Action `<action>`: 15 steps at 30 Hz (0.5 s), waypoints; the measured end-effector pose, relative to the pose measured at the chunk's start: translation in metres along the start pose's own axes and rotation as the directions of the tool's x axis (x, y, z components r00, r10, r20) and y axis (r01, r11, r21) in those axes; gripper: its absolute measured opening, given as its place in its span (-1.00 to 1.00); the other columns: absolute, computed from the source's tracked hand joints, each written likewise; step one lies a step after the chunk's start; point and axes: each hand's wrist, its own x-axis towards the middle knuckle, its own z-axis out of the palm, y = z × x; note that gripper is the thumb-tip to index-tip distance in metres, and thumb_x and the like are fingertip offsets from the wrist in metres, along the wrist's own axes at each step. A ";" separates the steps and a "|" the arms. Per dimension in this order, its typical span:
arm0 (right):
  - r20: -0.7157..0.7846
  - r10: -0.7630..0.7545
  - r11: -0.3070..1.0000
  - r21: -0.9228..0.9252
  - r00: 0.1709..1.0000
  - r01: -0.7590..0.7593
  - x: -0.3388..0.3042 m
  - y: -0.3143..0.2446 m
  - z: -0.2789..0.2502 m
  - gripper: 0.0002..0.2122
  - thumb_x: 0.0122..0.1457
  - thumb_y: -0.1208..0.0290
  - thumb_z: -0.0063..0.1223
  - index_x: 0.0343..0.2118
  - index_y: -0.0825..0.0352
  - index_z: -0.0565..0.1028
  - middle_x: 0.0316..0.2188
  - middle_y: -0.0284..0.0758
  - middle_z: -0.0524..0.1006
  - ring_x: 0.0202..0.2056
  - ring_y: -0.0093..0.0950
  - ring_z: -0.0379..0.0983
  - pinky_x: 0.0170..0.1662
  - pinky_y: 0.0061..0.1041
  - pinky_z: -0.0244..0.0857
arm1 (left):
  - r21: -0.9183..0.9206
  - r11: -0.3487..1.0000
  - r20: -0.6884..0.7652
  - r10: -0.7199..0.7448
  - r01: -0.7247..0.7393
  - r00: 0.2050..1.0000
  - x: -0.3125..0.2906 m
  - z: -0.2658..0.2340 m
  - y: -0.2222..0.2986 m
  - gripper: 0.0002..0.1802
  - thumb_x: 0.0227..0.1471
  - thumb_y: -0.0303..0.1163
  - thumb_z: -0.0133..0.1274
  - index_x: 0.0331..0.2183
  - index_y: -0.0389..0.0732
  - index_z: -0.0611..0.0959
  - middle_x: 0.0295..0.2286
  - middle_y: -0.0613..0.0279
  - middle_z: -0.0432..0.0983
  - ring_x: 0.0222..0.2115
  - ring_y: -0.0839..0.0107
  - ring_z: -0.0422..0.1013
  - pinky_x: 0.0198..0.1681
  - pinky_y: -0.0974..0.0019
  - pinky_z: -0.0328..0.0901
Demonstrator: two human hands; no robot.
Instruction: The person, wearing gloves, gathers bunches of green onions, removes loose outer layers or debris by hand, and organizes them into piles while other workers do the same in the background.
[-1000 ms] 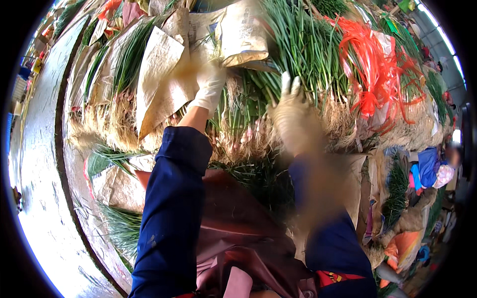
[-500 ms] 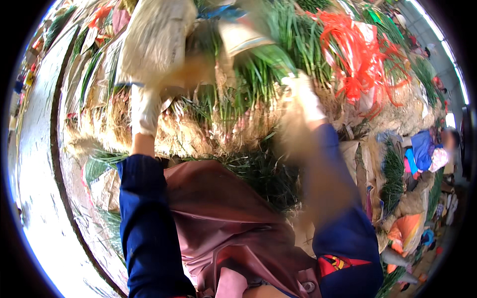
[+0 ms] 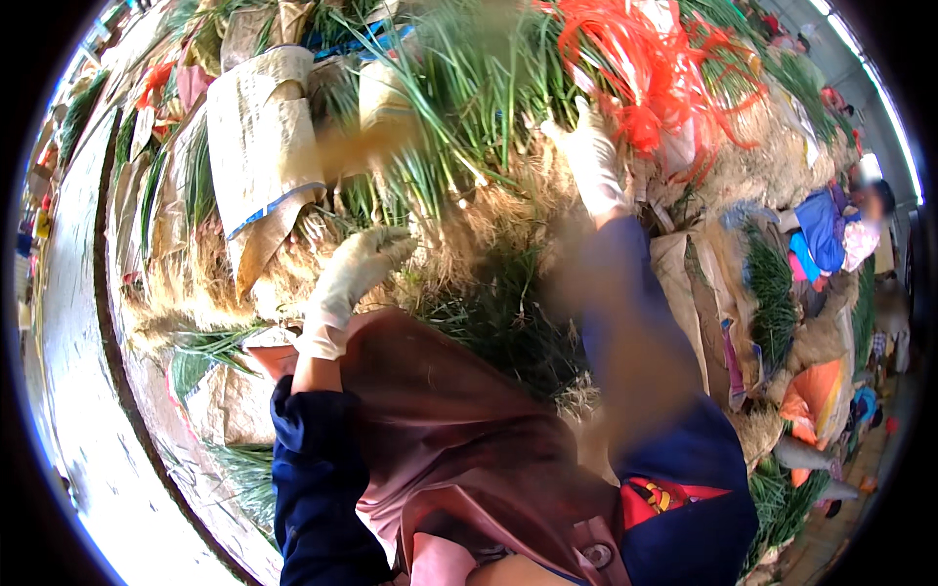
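Observation:
A thick row of green onions (image 3: 464, 107) lies before me, leaves pointing away and pale stringy roots (image 3: 508, 220) toward me. At the root ends, left of the middle, is my left hand (image 3: 354, 272) in a whitish glove. Its fingers are bent and drawn together beside the roots; whatever is between them is hidden. My right hand (image 3: 589, 161), gloved alike, reaches farther out at the right of the row. Its fingers are apart, close to a tangle of red plastic strips (image 3: 645, 73). A beige woven sack (image 3: 266, 146) with a blue-edged hem covers onions at the left.
Loose green leaves (image 3: 508, 332) lie between the row and my brown apron (image 3: 440, 410). A pale floor strip (image 3: 73, 391) runs along the left. At the right are more onion bundles (image 3: 770, 293), folded sacks (image 3: 679, 313) and another person (image 3: 831, 225). A brown blur partly covers my right sleeve.
My left hand has let go of the beige sack and come right and nearer, to the roots. The sack has settled flat at the left. My right hand has shifted slightly.

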 end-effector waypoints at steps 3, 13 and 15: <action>0.140 0.189 0.928 -0.350 0.972 -0.130 0.005 -0.010 0.019 -0.04 -0.23 -0.01 0.28 0.19 0.37 0.01 -0.02 0.02 0.33 -0.02 -0.13 0.31 0.06 -0.33 0.16 | -0.056 0.997 -0.006 0.056 -0.056 0.998 -0.004 0.023 0.002 -0.55 0.01 -0.12 0.06 -0.12 -0.20 0.55 -0.24 0.07 0.54 -0.23 0.34 0.46 -0.13 0.32 0.30; 0.244 -0.026 0.986 -0.154 0.969 0.065 -0.013 -0.029 0.065 -0.68 0.08 0.24 0.09 -0.19 0.36 0.43 -0.51 -0.24 0.47 -0.43 -0.44 0.43 -0.28 -0.41 0.33 | -0.659 0.749 0.214 0.094 0.072 0.972 0.022 0.112 -0.032 -0.54 0.05 -0.31 0.07 -0.05 -0.38 0.45 -0.22 0.16 0.51 -0.21 0.46 0.41 -0.10 0.44 0.25; 0.160 -0.085 0.966 0.253 0.983 0.042 0.001 -0.019 0.035 -0.74 0.05 0.27 0.12 -0.27 0.32 0.46 -0.45 -0.30 0.51 -0.39 -0.50 0.44 -0.25 -0.54 0.33 | -0.608 0.792 0.153 0.045 0.058 0.987 0.027 0.118 -0.048 -0.53 0.05 -0.31 0.07 -0.06 -0.38 0.45 -0.22 0.14 0.51 -0.21 0.45 0.41 -0.10 0.43 0.25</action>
